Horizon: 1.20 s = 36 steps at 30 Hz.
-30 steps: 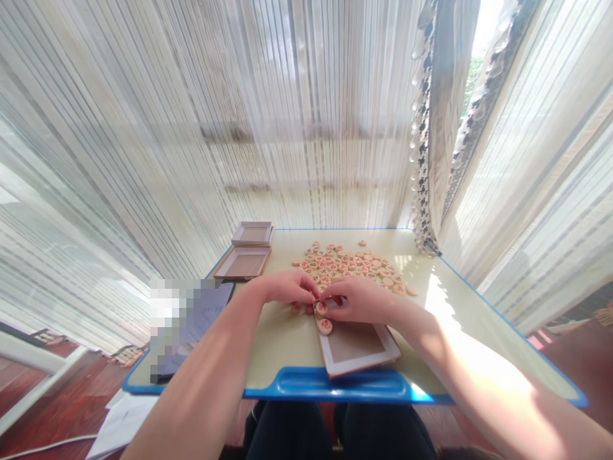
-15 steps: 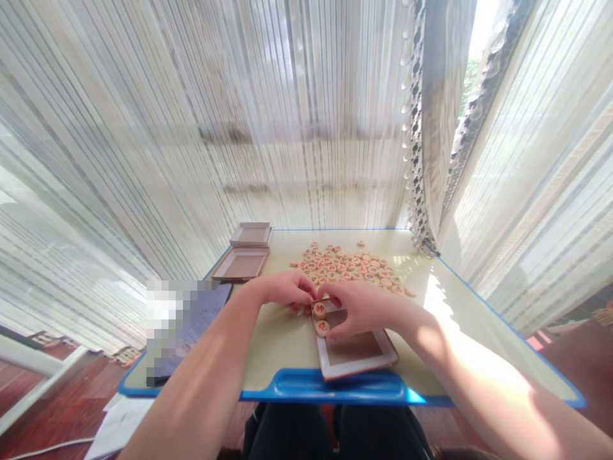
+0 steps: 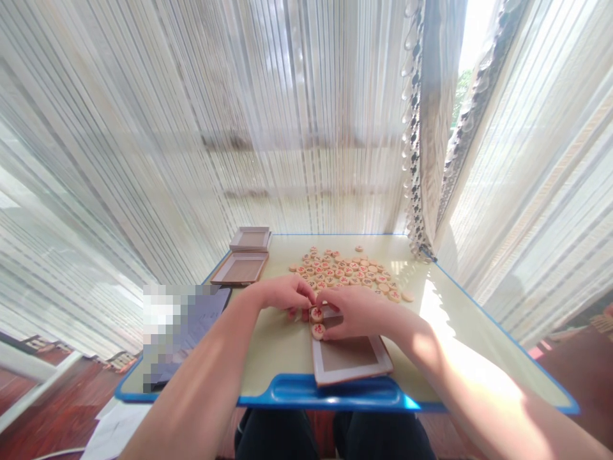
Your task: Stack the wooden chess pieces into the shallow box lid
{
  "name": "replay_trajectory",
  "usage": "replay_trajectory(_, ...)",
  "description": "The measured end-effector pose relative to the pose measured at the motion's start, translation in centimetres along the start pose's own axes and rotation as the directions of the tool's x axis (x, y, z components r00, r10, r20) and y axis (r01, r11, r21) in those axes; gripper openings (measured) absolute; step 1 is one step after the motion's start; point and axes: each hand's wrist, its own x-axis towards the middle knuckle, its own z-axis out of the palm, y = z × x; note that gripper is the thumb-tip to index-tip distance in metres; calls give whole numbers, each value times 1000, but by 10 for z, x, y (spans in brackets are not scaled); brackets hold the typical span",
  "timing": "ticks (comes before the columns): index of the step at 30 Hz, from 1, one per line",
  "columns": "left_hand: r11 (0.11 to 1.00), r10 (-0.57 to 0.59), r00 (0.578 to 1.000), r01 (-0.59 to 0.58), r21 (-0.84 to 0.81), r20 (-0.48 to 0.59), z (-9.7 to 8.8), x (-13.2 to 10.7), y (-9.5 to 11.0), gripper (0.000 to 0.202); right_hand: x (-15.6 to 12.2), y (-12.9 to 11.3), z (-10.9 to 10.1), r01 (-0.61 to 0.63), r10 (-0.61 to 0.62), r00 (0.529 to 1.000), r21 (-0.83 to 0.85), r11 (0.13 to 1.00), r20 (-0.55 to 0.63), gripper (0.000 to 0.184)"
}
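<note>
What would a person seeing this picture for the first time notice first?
The left hand and right hand meet near the middle of the table, fingertips at two red-marked round pieces at the far left corner of a shallow box. Behind them lies a pile of such pieces, and pale striped curtains close in all around.

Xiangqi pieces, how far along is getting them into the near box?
Barely begun. Done: two pieces lie along the left edge of the near box. In hand: left hand and right hand meet at its far corner. Left: the big pile on the table.
</note>
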Motion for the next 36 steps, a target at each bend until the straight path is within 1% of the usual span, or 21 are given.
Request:
replay_trajectory(5, 999, -46, 998, 46, -4, -31, 0, 0, -2, 26, -2, 1, 1, 0, 0, 1000, 14, 1000, -15, 37)
replay_trajectory(7, 998, -61, 996, 61, 3, -62, 0, 0, -2, 28, -2, 1, 1, 27, -25, 999, 46, 999, -25, 36)
replay_trajectory(8, 998, -56, 995, 57, 6, -85, -1, 0, -2, 27, -1, 3, 0, 14, -11, 999, 57, 998, -47, 34)
replay_trajectory(10, 999, -21, 984, 25, 23, -178, -3, 0, -3, 24, 2, 8, -2, -104, 111, 980, 53, 993, -164, 29)
replay_trajectory(11, 999, 5, 966, 8, 51, -259, -4, 1, -4, 24, 5, 13, -3, -218, 223, 940, 48, 975, -258, 29)
replay_trajectory(12, 995, 37, 932, -1, 102, -360, -5, 3, -5, 25, 7, 20, -5, -334, 328, 873, 50, 941, -360, 30)
replay_trajectory(13, 985, 77, 880, 4, 170, -468, -6, 5, -7, 26, 10, 28, -7, -421, 406, 809, 62, 905, -426, 32)
replay_trajectory(14, 965, 132, 810, 26, 261, -572, -6, 8, -9, 27, 12, 36, -9, -497, 478, 746, 90, 863, -464, 32)
replay_trajectory(15, 934, 198, 740, 57, 354, -643, -7, 11, -11, 28, 13, 46, -10, -544, 528, 715, 111, 832, -458, 31)
replay_trajectory(16, 894, 265, 683, 92, 440, -681, -6, 15, -13, 29, 14, 55, -10, -576, 561, 700, 114, 809, -442, 30)
replay_trajectory(17, 852, 318, 642, 130, 507, -698, -6, 18, -16, 32, 15, 64, -9, -599, 580, 695, 105, 794, -426, 30)
replay_trajectory(18, 820, 340, 623, 170, 546, -705, -4, 22, -18, 36, 16, 72, -7, -613, 585, 696, 79, 786, -417, 30)
replay_trajectory(19, 801, 333, 624, 208, 561, -707, -3, 25, -20, 41, 16, 78, -4, -626, 581, 700, 34, 779, -415, 30)
replay_trajectory(20, 794, 303, 642, 238, 559, -704, -1, 28, -22, 48, 17, 83, -1, -635, 572, 709, -20, 773, -411, 31)
replay_trajectory(21, 798, 256, 672, 258, 544, -694, 2, 31, -24, 54, 18, 87, 3, -630, 558, 728, -65, 774, -399, 32)
replay_trajectory(23, 817, 194, 741, 241, 524, -643, 5, 35, -28, 60, 21, 90, 10, -584, 512, 781, -128, 801, -358, 33)
replay_trajectory(25, 840, 195, 772, 187, 510, -605, 6, 39, -31, 58, 23, 90, 15, -532, 466, 822, -150, 833, -327, 33)
replay_trajectory(28, 864, 238, 755, 122, 488, -611, 4, 42, -32, 54, 26, 89, 16, -482, 421, 852, -151, 863, -311, 32)
replay_trajectory(32, 872, 280, 719, 86, 482, -636, 2, 40, -28, 48, 26, 91, 15, -451, 395, 860, -117, 885, -323, 32)
replay_trajectory(34, 872, 274, 724, 90, 481, -633, 3, 39, -26, 47, 26, 92, 14, -459, 408, 849, -88, 884, -337, 32)
replay_trajectory(36, 863, 248, 750, 116, 492, -613, 5, 39, -26, 49, 26, 91, 15, -462, 413, 845, -76, 883, -339, 32)
